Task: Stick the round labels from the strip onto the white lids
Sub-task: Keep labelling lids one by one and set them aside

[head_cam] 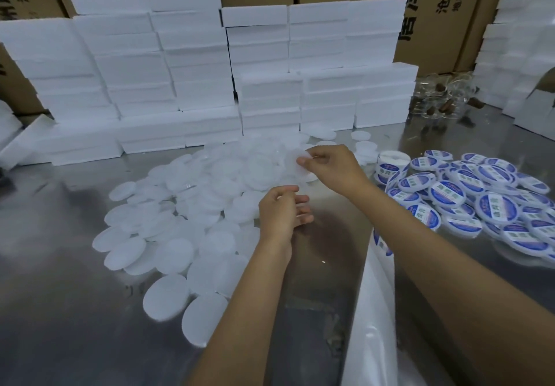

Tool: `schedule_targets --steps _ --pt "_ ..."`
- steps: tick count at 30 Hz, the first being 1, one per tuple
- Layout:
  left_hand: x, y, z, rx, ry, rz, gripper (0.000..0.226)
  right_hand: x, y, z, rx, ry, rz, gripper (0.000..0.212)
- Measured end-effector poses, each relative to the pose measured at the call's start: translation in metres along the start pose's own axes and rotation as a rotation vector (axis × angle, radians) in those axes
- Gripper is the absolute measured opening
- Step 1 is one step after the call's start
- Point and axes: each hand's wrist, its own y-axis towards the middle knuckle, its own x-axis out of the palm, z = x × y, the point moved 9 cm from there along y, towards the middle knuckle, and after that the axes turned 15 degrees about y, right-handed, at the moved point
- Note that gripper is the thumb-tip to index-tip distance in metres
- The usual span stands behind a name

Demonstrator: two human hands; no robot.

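Observation:
A wide heap of plain white lids (pixel 192 205) covers the middle of the metal table (pixel 60 310). At the far side of the heap, my right hand (pixel 329 165) pinches the edge of one white lid (pixel 295 162) between thumb and fingers, lifted a little above the pile. Nearer to me, my left hand (pixel 282 213) hovers over the heap's right edge with loosely curled fingers, and I see nothing held in it. The glossy white label strip (pixel 369 301) runs from the bottom edge up under my right forearm, with a blue label (pixel 379 243) showing at its upper end.
A pile of lids with blue and white labels (pixel 468 202) lies to the right. Stacks of white foam boxes (pixel 186 73) wall off the back of the table, with cardboard cartons (pixel 444 10) behind. Clear jars with brown contents (pixel 444 100) stand at the back right.

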Motion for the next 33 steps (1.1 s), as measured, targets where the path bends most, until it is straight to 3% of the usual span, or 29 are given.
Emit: schedule_targets --steps 4,9,14,18,22,24,27,33 --pt "0.001 -0.002 0.005 -0.003 -0.107 -0.027 0.028 -0.015 -0.026 -0.008 0.105 0.22 -0.02 0.022" --pt "0.024 -0.014 0.028 0.175 -0.172 -0.255 0.037 -0.018 -0.066 -0.016 0.159 0.266 -0.126 0.031" --pt "0.036 -0.023 0.034 0.282 -0.072 -0.219 0.032 -0.036 -0.083 -0.021 0.094 0.043 -0.073 0.031" --pt "0.035 -0.026 0.034 0.263 -0.044 -0.194 0.031 -0.085 -0.094 -0.022 0.019 -0.207 0.089 0.014" --pt "0.038 -0.026 0.029 0.265 0.045 -0.194 0.031 -0.082 -0.11 0.01 0.146 -0.537 -0.12 0.021" --pt "0.04 -0.025 0.027 0.267 0.094 -0.179 0.038 -0.066 -0.118 0.019 0.141 -0.554 -0.197 0.024" --pt "0.042 -0.026 0.024 0.262 0.139 -0.191 0.045 -0.047 -0.122 0.024 0.091 -0.506 -0.182 0.047" --pt "0.036 -0.019 0.017 0.192 0.146 -0.187 0.039 -0.037 -0.122 0.026 -0.012 -0.427 -0.069 0.032"
